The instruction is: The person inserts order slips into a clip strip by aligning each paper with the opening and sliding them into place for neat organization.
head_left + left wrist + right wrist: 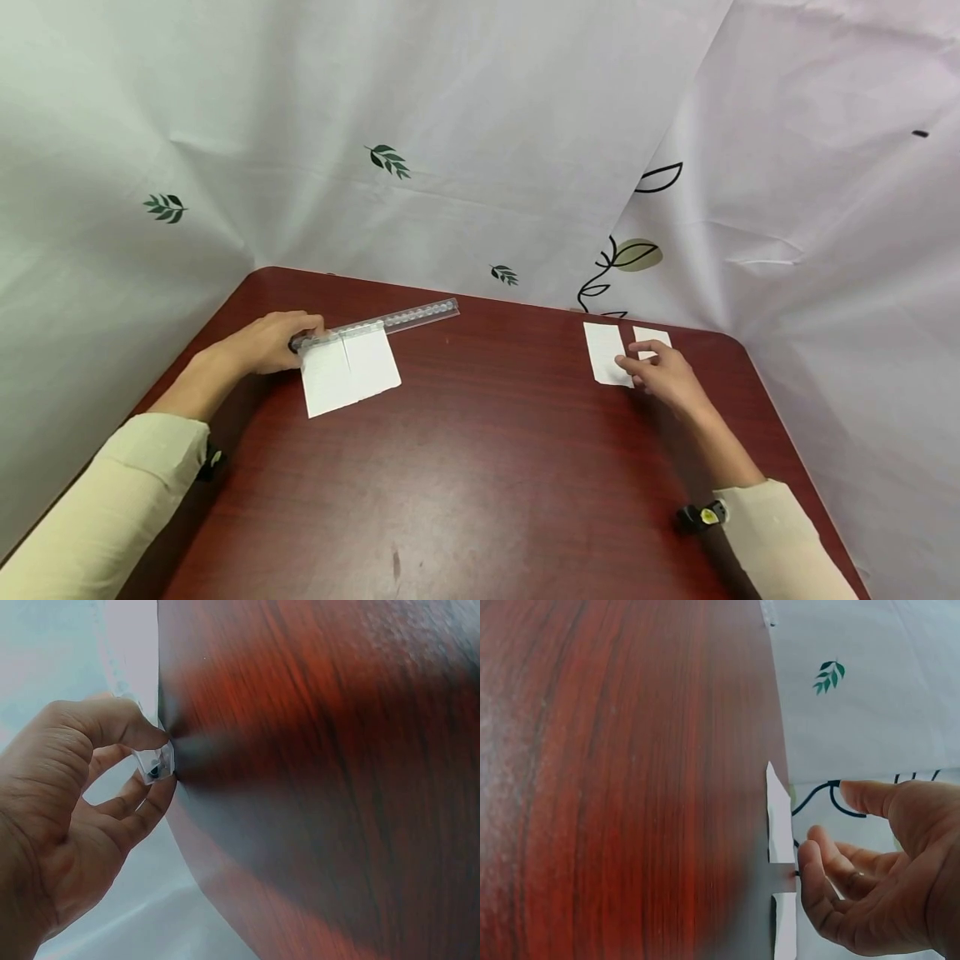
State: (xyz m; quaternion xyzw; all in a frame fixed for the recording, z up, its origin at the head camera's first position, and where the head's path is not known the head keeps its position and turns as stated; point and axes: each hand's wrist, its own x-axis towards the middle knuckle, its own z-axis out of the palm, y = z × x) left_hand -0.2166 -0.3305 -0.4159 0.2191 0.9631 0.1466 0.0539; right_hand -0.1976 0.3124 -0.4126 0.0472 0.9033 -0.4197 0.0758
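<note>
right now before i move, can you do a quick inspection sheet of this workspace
Surface: reddish-brown wood-grain table, with a dark mark toward the wearer's side.
Job's things: clear plastic strip overlapping the far edge of a larger white sheet; at the right, a longer white piece and a smaller white piece, lying apart.
Clutter: nothing seen.
Hands: left hand pinches the strip's near-left end; right hand is at the two white pieces, fingers loosely bent, contact unclear.
Cables: nothing seen.
Surroundings: pale sheeting with leaf prints.
</note>
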